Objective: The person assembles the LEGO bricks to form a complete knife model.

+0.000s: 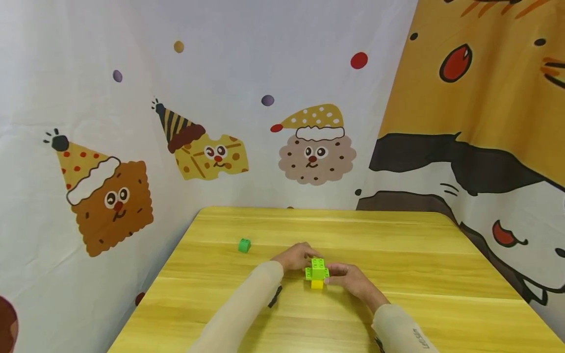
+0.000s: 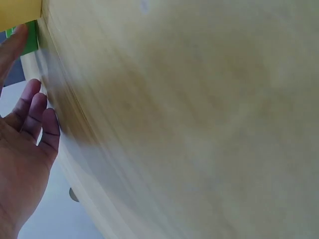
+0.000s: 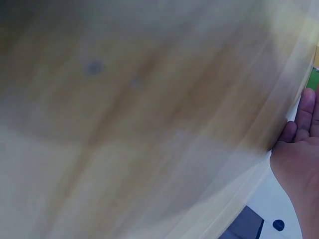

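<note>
Between the two hands stands a small stack of toy building blocks (image 1: 318, 272), light green studded blocks on top and a yellow block (image 1: 317, 284) at the bottom. My left hand (image 1: 297, 257) reaches it from the left and pinches its green side, the fingertips partly hidden behind it. From the right, my right hand (image 1: 350, 280) pinches the other green side between thumb and fingers. The left wrist view has a yellow block (image 2: 19, 11) and green block (image 2: 32, 41) at the top left corner, a finger laid against the green. Only a green sliver (image 3: 313, 79) shows in the right wrist view.
A lone darker green block (image 1: 244, 245) lies on the wooden table (image 1: 397, 245), left of and beyond the left hand. Behind the table hangs a white cloth (image 1: 247, 63) printed with cartoon figures.
</note>
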The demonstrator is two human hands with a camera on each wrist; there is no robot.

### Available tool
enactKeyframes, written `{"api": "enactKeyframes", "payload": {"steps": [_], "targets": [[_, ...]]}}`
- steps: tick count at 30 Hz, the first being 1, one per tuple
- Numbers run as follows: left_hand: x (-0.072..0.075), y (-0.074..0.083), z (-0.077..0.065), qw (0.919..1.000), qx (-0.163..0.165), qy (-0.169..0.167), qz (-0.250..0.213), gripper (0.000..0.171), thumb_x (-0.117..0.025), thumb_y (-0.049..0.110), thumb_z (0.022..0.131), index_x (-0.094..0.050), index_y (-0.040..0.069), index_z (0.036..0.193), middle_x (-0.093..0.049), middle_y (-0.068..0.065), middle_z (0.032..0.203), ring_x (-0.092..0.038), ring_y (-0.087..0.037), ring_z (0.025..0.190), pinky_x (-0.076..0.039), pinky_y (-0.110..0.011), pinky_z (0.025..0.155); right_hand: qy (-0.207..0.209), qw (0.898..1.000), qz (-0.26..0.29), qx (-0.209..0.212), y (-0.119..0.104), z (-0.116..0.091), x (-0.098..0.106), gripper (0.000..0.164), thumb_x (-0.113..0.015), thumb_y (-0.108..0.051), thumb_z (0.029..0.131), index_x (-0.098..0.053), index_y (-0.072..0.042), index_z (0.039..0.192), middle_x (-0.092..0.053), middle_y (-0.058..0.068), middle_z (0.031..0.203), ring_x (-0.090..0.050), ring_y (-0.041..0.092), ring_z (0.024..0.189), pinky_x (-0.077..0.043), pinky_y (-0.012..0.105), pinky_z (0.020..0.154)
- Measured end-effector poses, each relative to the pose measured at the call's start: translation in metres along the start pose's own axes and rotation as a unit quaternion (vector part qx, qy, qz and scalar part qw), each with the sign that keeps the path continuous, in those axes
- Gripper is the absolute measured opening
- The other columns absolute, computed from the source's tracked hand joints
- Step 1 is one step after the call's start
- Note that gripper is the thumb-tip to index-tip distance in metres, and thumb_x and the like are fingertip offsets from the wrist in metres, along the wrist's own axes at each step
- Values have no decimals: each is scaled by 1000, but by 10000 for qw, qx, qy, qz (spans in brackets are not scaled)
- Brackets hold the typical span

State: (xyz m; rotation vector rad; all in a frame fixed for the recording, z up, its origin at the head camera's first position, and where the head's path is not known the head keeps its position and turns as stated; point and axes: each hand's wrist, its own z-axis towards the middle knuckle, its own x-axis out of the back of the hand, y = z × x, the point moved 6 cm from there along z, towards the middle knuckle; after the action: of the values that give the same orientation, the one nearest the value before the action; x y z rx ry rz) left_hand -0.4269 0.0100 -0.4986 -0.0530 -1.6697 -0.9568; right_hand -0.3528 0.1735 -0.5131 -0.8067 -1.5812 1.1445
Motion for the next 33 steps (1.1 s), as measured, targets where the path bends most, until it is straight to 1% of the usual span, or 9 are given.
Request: {"api": "enactKeyframes", "payload": {"steps": [2,6,9,13,18,22,25,30,33], "targets": [[0,-1,0,10000,12,43,45,33,-73,13,92,-72,24,123,-60,7,110,-54,-10,101,-47,-26,87,14,10000,23,-21,1,0,-1,50,-79,-23,86,-63,1,128,-67,13,119,-61,26,109,-46,47,95],[4,-7,0,9993,149,255,-218,29,-77,15,88,-75,20,116,-60,2,110,-58,-15,101,-49,-28,86,-11,10000,76,-23,2,2,-1,50,-79,-24,86,-64,0,128,-67,11,118,-61,26,108,-46,47,95],[5,-13,-1,9979,290,388,-441,33,-80,17,86,-73,16,118,-59,-1,111,-60,-18,103,-50,-30,87,-48,10000,64,3,4,4,0,50,-79,-24,86,-64,0,128,-67,11,118,-61,26,109,-46,48,95],[6,-19,-2,9969,425,403,-533,43,-81,19,85,-68,13,126,-59,-1,111,-59,-18,104,-50,-30,89,-60,10000,5,17,4,5,0,51,-79,-24,86,-63,1,128,-67,11,118,-61,27,110,-45,49,96],[5,-22,-3,9952,546,375,-724,41,-81,20,85,-70,11,123,-60,-1,108,-59,-16,99,-50,-30,87,-59,10000,20,-27,4,3,0,51,-79,-25,86,-63,0,128,-67,11,119,-60,27,110,-45,50,96],[8,-28,-6,9916,728,529,-931,39,-83,24,84,-71,12,119,-63,3,105,-59,-12,96,-51,-31,86,-26,10000,40,-77,4,3,0,51,-79,-25,86,-63,-1,129,-67,10,119,-60,25,109,-44,49,96],[12,-33,-8,9893,823,701,-980,37,-83,26,83,-72,14,115,-65,5,104,-60,-11,96,-51,-32,87,31,10000,22,-70,4,3,0,51,-79,-24,87,-63,-1,129,-67,9,119,-61,25,109,-45,48,96],[22,-39,-13,9872,791,890,-1061,29,-84,26,82,-72,17,107,-66,3,103,-59,-12,95,-50,-34,87,123,9999,-38,-26,4,4,0,52,-79,-23,86,-63,0,129,-67,10,118,-61,25,109,-45,48,96],[29,-41,-18,9844,782,990,-1227,28,-84,27,82,-71,17,105,-66,2,102,-59,-13,94,-50,-36,87,133,9999,-31,-22,4,5,0,52,-79,-23,86,-63,1,129,-67,9,117,-60,25,109,-45,48,96]]}}
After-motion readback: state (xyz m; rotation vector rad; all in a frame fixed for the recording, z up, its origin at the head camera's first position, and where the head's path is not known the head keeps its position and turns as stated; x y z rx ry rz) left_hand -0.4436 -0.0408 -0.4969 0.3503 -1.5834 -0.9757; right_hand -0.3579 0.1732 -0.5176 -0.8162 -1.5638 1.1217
